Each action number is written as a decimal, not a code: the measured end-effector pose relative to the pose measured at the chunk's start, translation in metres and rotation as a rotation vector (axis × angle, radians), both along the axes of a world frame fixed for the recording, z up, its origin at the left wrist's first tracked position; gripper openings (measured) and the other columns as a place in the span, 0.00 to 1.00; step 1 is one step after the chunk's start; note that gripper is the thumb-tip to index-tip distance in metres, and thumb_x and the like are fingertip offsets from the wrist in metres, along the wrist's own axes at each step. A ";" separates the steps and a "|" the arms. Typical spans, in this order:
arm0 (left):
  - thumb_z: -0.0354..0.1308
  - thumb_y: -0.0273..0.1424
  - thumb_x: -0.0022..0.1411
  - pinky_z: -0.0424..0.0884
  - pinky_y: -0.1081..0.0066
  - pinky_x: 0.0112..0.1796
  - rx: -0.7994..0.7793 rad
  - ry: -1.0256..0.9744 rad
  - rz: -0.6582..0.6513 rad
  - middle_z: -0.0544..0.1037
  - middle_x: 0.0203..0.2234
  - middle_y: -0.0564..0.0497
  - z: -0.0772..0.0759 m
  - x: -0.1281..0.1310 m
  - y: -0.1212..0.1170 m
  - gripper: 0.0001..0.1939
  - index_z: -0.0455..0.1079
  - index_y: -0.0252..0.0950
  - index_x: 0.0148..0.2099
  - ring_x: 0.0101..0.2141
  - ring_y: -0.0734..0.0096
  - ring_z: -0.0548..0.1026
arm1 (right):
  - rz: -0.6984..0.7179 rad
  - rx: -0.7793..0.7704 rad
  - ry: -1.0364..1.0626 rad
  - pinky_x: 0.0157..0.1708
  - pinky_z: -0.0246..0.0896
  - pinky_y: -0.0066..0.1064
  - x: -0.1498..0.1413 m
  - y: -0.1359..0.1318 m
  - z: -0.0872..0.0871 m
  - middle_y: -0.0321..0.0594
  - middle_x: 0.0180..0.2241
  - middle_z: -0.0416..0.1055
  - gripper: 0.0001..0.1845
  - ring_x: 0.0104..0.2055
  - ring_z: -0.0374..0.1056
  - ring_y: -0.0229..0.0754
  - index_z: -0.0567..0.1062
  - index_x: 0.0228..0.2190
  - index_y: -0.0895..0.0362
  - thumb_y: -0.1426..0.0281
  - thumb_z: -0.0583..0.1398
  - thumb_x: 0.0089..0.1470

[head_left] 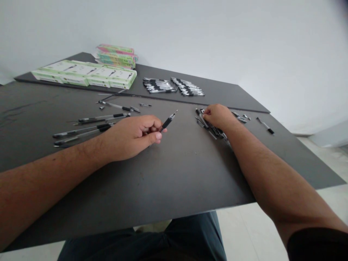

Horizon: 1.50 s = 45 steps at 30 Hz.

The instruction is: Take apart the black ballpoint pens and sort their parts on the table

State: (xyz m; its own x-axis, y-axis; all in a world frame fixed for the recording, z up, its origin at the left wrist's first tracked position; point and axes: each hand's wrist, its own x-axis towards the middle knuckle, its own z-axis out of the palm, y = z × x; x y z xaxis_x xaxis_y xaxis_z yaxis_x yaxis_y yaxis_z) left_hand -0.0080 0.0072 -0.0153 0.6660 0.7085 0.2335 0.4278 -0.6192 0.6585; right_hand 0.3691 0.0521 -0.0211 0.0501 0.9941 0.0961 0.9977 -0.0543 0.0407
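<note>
Dark jeans (141, 241) sit below the near edge of the grey worktop (179, 181). The left hand (132, 137) has a narrow grip, thumb and fingers pinched on a black pen (167, 122) whose tip points out past the fingers. Loose pens (89, 125) lie just left of that hand. The right hand (217, 117) curls down onto a heap of pens (214, 129), touching them; whether its grip closes on one, I cannot tell. A lone pen (265, 125) lies further right. Beyond, on a second dark board (217, 96), sit two neat rows of pens (159, 85) and green-and-white boxes (84, 74), with a stack of pink-and-green packs (116, 56) behind.
</note>
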 end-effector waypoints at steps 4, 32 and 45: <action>0.61 0.42 0.75 0.77 0.65 0.40 0.018 0.010 -0.014 0.88 0.35 0.49 0.001 0.000 -0.001 0.12 0.79 0.40 0.48 0.36 0.61 0.87 | 0.032 0.033 0.022 0.55 0.73 0.38 -0.001 0.000 0.000 0.52 0.45 0.89 0.13 0.51 0.83 0.54 0.91 0.43 0.56 0.68 0.64 0.67; 0.55 0.41 0.74 0.76 0.60 0.49 0.259 0.230 0.072 0.86 0.39 0.47 0.012 0.002 0.000 0.16 0.80 0.41 0.50 0.41 0.55 0.83 | 0.494 0.247 0.861 0.39 0.76 0.39 -0.079 -0.084 0.038 0.38 0.36 0.84 0.10 0.38 0.81 0.47 0.88 0.45 0.50 0.58 0.71 0.68; 0.53 0.39 0.75 0.76 0.56 0.52 0.285 0.256 0.026 0.86 0.41 0.44 0.013 0.001 0.000 0.16 0.80 0.40 0.51 0.46 0.50 0.84 | 0.481 0.252 0.731 0.39 0.73 0.36 -0.088 -0.090 0.046 0.38 0.35 0.84 0.09 0.35 0.76 0.45 0.89 0.42 0.50 0.60 0.70 0.66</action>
